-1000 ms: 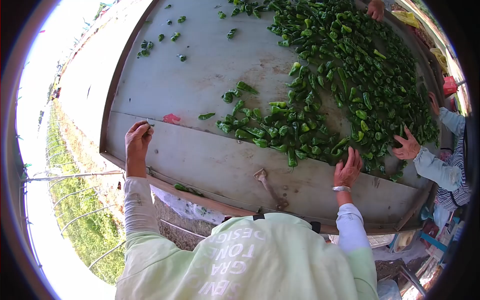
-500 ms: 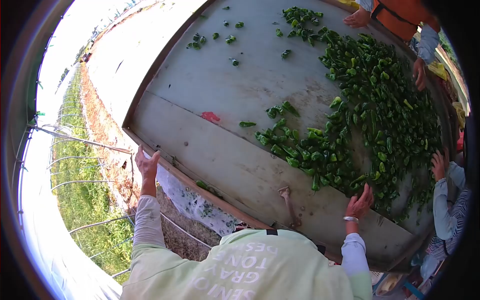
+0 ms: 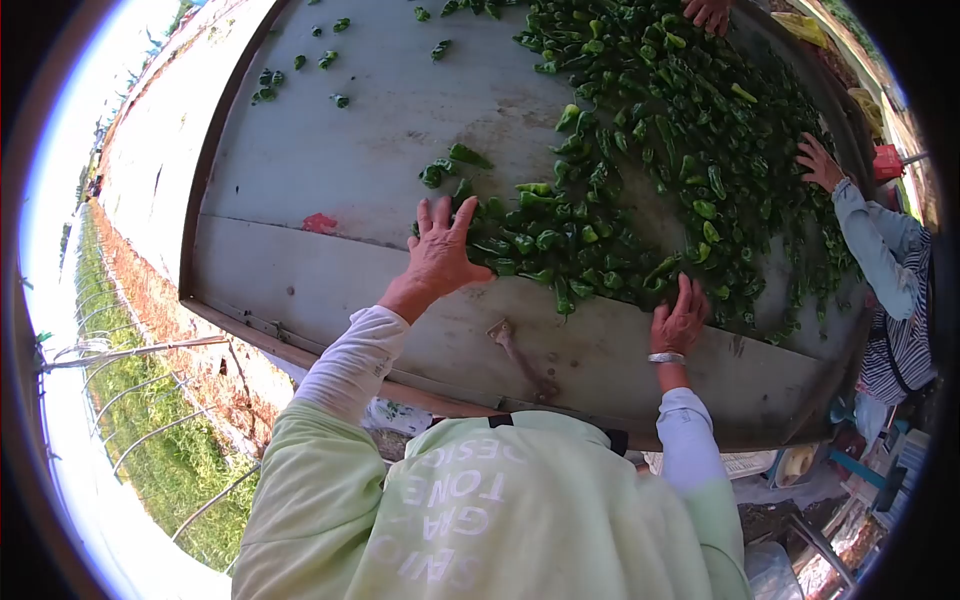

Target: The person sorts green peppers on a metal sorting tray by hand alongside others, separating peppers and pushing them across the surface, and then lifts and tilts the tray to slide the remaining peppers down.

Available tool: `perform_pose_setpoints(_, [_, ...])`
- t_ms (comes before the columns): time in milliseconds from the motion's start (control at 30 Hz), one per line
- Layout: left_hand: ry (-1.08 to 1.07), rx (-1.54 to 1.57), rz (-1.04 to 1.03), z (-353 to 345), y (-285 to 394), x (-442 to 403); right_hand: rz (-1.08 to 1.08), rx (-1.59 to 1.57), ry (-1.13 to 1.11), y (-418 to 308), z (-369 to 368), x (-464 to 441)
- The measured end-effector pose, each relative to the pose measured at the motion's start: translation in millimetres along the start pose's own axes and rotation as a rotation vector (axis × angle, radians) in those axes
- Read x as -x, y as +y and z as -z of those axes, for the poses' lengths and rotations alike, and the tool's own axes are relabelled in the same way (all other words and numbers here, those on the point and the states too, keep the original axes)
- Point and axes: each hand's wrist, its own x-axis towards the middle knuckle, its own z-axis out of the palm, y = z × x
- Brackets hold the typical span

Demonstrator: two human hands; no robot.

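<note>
Many green peppers (image 3: 600, 230) lie in a broad, loose heap across the grey sheet-topped table (image 3: 380, 130). My left hand (image 3: 438, 258) is over the table at the heap's left edge, fingers spread, with a few peppers by its fingertips. At the heap's near edge, my right hand (image 3: 682, 318) has its fingers apart and slightly bent, touching or close beside peppers. Nothing shows gripped in either hand. A silvery band (image 3: 667, 357) circles my right wrist.
Another person's hand (image 3: 820, 162) reaches onto the heap from the right, and a different hand (image 3: 710, 12) from the top. Loose peppers (image 3: 268, 84) are scattered at the far left. A rusty metal handle (image 3: 520, 358) sits on the near panel. A wooden rim (image 3: 270, 335) borders the table.
My left hand has moved from the table's left rim onto the table, beside the peppers. My right hand stays by the heap's near edge. The view has shifted to the right.
</note>
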Motion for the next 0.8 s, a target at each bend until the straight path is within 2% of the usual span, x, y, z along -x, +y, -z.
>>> perform_pose_setpoints(100, [-0.011, 0.002, -0.062, -23.6, 26.8, 0.1, 0.017, -0.01, 0.011, -4.4, 4.8, -2.0])
perform_pose_setpoints(167, [0.045, 0.035, -0.199, -37.7, 43.2, 1.1, 0.012, 0.0, 0.009, -1.2, 0.3, -2.0])
perform_pose_setpoints(367, [0.062, 0.059, -0.305, -53.9, 86.1, -2.8, 0.005, -0.001, -0.013, -2.1, 2.0, -2.5])
perform_pose_setpoints(433, [0.085, 0.091, -0.469, -61.2, 96.7, -7.9, 0.011, -0.012, -0.007, -2.5, 0.9, -1.4])
perform_pose_setpoints(567, [0.088, 0.197, -0.571, -83.4, 136.5, -16.9, -0.007, 0.001, -0.02, -2.5, 1.1, -1.7])
perform_pose_setpoints(633, [0.127, 0.487, -0.673, -107.1, 159.7, -30.5, -0.02, 0.017, -0.031, 0.1, -1.6, 2.2])
perform_pose_setpoints(667, [0.125, 0.49, -0.665, -108.7, 170.4, -35.2, -0.011, 0.035, -0.038, 3.7, -4.7, 2.7])
perform_pose_setpoints(733, [-0.028, 1.007, -0.548, -99.4, 190.3, -40.2, 0.001, 0.057, -0.046, 5.5, -6.9, 1.6])
perform_pose_setpoints(767, [-0.029, 1.014, -0.548, -94.3, 193.2, -38.1, 0.025, 0.05, -0.023, 5.6, -6.7, 0.7])
perform_pose_setpoints(800, [0.022, 0.883, -0.623, -87.7, 194.5, -33.7, 0.047, 0.043, 0.0, 5.5, -5.5, -0.1])
